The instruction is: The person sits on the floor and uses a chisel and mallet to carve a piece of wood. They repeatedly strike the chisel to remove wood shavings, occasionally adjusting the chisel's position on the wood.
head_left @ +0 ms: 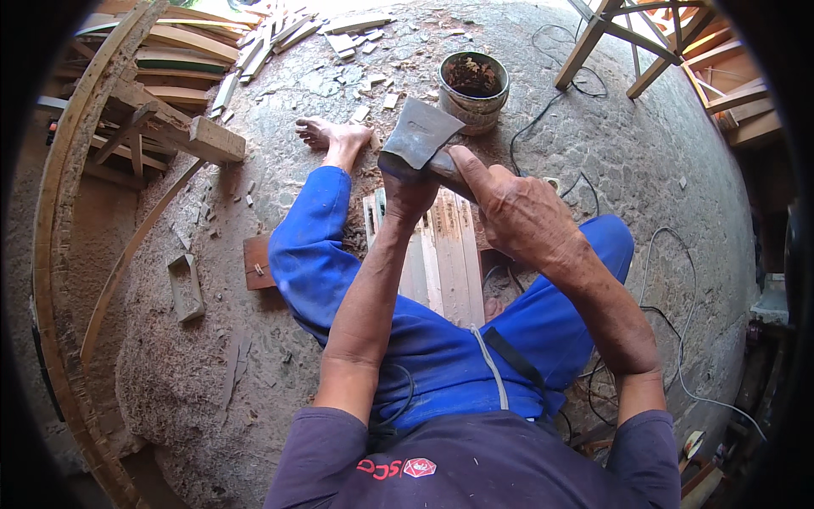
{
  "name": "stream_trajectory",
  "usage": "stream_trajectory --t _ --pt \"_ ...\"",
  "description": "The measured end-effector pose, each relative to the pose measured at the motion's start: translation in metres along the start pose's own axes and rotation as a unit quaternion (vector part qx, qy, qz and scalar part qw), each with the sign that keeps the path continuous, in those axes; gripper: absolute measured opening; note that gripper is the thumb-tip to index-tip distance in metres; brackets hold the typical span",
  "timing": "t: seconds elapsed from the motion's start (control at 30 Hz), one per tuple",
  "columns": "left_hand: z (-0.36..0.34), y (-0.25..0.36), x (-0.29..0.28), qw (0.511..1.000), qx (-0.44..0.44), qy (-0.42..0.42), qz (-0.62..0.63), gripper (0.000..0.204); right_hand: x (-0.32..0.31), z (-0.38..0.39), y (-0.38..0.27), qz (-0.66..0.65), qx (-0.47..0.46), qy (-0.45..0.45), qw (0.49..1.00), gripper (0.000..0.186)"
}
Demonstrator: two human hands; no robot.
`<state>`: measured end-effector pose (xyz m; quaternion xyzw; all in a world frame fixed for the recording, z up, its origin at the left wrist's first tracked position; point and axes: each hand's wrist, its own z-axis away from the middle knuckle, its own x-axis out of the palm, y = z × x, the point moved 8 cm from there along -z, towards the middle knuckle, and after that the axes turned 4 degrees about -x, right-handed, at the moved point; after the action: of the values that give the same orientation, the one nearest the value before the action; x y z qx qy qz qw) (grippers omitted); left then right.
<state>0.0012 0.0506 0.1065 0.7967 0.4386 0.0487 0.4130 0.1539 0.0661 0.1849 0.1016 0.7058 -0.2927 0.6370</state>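
Note:
A hatchet (420,132) with a broad grey metal head is raised in front of me, above the floor between my legs. My right hand (527,208) is closed around its short dark handle, close behind the head. My left hand (410,193) is directly below the hatchet head, at its lower edge. The head hides the left fingers, so whether they grip it or something else does not show. Below both hands, pale boards (445,254) lie lengthwise between my blue-trousered legs.
A dirty bucket (475,119) stands just beyond the hatchet. Wood offcuts (343,42) and shavings litter the floor. A curved timber frame (59,246) rises at left. Black cables (543,110) wind along the right, near a wooden trestle (585,47). A small wooden box (186,288) lies left.

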Motion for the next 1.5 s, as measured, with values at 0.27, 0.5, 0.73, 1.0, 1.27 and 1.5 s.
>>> stream_trajectory --t 0.27,0.5,0.73,1.0,1.27,1.5 --pt "-0.013 -0.012 0.014 0.999 0.017 -0.047 0.001 0.019 -0.007 0.015 0.005 -0.102 -0.034 0.1 0.989 0.072" --pt "-0.009 -0.024 0.003 0.999 -0.046 -0.006 0.027 0.024 -0.127 0.013 -0.039 -0.105 -0.159 0.36 0.913 0.056" --pt "0.004 -0.019 0.018 0.991 -0.023 -0.034 0.126 0.03 0.009 -0.005 0.008 0.002 0.009 -0.018 1.0 0.07" --pt "-0.023 -0.055 0.018 0.987 -0.106 -0.037 0.112 0.014 -0.101 0.012 -0.033 -0.138 -0.095 0.222 0.961 0.069" --pt "-0.004 -0.027 0.025 0.997 -0.061 -0.028 0.022 0.021 -0.122 -0.001 -0.044 -0.041 -0.157 0.368 0.915 0.04" --pt "0.029 -0.031 0.029 0.992 -0.049 -0.021 0.114 0.025 0.006 0.023 0.003 -0.072 -0.005 0.016 0.997 0.071"
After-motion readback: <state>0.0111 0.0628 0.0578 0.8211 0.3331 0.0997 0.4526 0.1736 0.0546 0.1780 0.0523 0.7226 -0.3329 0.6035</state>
